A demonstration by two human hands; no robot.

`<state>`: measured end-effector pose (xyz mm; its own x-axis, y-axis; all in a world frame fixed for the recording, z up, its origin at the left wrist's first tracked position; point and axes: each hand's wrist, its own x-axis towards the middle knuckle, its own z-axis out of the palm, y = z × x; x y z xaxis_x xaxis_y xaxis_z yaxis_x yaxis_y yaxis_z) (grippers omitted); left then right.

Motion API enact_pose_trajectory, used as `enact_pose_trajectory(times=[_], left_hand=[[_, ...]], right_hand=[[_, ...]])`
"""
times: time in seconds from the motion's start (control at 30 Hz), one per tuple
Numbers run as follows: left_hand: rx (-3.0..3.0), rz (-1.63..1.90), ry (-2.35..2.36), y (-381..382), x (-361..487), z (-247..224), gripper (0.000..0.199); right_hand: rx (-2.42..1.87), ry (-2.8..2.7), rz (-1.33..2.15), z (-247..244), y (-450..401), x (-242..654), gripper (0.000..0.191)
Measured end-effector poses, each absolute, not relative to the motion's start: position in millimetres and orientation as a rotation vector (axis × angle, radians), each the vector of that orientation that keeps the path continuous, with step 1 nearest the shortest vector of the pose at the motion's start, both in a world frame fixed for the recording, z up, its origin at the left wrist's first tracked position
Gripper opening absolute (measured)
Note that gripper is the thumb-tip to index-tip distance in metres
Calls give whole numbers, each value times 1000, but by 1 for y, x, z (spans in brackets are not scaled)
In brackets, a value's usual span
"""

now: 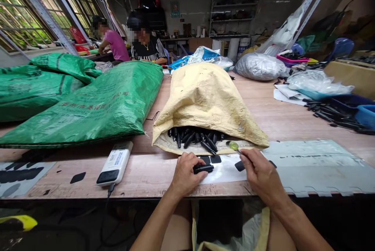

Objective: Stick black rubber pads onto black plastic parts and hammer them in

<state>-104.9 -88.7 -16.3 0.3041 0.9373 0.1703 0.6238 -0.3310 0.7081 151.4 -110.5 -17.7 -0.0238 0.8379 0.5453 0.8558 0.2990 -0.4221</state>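
My left hand [187, 171] lies near the table's front edge, its fingers closed around a short black pen-like cylinder [204, 169]. My right hand [261, 171] pinches a small spoon-like tool [234, 145] by its thin stem; a rounded yellow-green part shows on it, but its exact kind is unclear. Just beyond both hands, a cream woven sack [211, 102] lies with its mouth towards me. Several black pen-like pieces [190, 137] fill the opening. Small dark rounded-corner pieces [216, 159] rest on a pale sheet [225, 175] between my hands.
At left are green woven sacks [96, 102] and a white power bank [115, 164] with a cable. A translucent mat [319, 167] covers the right front. Farther right are black parts [331, 114] and a blue bin [366, 116]. Below the table an open bag [265, 223] hangs. Two people sit beyond.
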Motion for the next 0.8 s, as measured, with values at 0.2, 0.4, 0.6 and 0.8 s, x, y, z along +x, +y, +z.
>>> enact_pose_trajectory(times=[0.2,0.4,0.6,0.8], left_hand=[[2002,760,1391,-87,-105,-18,17],[2000,760,1407,-87,-104,-15,16],[2020,728,1427,-86,-104,-16,9],[2019,738,1438,-86,-103,-16,8]], right_hand=[[-1326,-2008,305,-8,-133,102,26],[-1322,-1971,264,-2,-135,95,29],[-1314,-2031,226,7,-140,88,35],[-1386,-2121,140,0,-146,81,43]])
